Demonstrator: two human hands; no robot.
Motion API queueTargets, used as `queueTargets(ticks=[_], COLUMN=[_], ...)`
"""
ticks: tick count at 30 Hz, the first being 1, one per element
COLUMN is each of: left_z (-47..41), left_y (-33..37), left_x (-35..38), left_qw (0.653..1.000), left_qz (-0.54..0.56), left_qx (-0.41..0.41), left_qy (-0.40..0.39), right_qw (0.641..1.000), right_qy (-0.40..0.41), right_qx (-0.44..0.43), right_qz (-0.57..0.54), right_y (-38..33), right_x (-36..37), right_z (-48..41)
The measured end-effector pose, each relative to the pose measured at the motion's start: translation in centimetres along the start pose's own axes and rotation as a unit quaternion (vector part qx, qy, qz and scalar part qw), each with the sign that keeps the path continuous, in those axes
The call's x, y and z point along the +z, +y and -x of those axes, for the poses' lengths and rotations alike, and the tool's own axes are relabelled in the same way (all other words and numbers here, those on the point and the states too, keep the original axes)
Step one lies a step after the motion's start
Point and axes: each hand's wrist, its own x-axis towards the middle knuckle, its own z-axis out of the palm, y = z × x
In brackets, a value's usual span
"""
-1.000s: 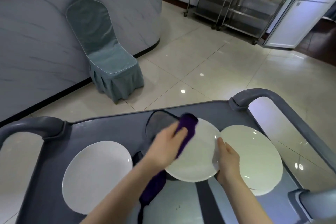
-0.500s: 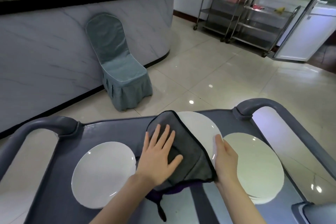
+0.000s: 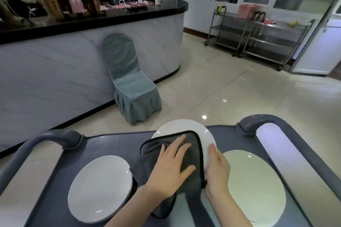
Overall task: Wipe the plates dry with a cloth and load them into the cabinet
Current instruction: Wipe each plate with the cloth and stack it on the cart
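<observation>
Cloth (image 3: 149, 156) lower on plate (image 3: 180, 125), under flat left hand (image 3: 169, 171)

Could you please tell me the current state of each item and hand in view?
Middle plate: tilted up, held at its right rim.
Cloth: spread over the middle plate's face.
Left hand: flat, pressing the cloth.
Right hand: gripping the middle plate's rim.
Left plate: lying flat on the cart.
Right plate: lying flat on the cart.
</observation>
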Motion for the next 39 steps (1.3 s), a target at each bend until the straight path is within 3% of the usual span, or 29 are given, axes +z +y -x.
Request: queueTargets(ticks=[2, 8, 11, 14, 19, 25, 28, 31, 35, 39], left_z=[-0.4, 3.1, 1.8, -1.2, -1.9, 3.0, 4.1, 2.6, -1.0, -2.5], left_y=[0.3, 3.1, 4.1, 2.9, -0.8, -0.6, 1.8, 2.6, 1.7, -0.4], left_x=[0.1, 1.6, 1.9, 1.8, 0.7, 1.3, 2.5, 2.8, 1.3, -0.3], left_qw=[1.000, 0.988, 0.986, 0.993, 0.993, 0.990, 0.986, 0.992, 0.989, 0.990], left_qz=[-0.024, -0.110, -0.145, -0.102, -0.106, -0.132, -0.160, -0.094, -0.137, -0.136], left_qx=[-0.013, 0.104, 0.067, 0.018, -0.052, -0.011, 0.045, 0.077, 0.050, 0.015], left_qy=[-0.008, -0.028, -0.037, -0.056, -0.010, -0.046, -0.018, -0.024, 0.015, 0.017], right_qw=[1.000, 0.999, 0.999, 1.000, 1.000, 0.999, 0.999, 1.000, 0.999, 1.000], right_qy=[0.002, 0.033, 0.026, 0.009, 0.010, 0.021, 0.024, 0.001, -0.035, -0.018], right_qx=[-0.027, -0.014, 0.019, 0.008, -0.005, -0.023, -0.016, -0.012, 0.002, 0.007], right_qz=[0.000, -0.013, -0.008, 0.018, 0.012, -0.025, -0.019, -0.003, -0.015, -0.019], right_y=[-0.8, -1.9, -1.0, -0.1, -1.0, -2.1, -1.4, -0.8, -0.6, -1.9], right_x=[0.0, -1.5, -1.4, -0.9, -0.9, -2.3, -2.2, -1.9, -1.2, -1.4], right_z=[-0.6, -2.2, -1.4, -0.3, -0.3, -1.6, -1.4, -0.2, 1.3, 1.1])
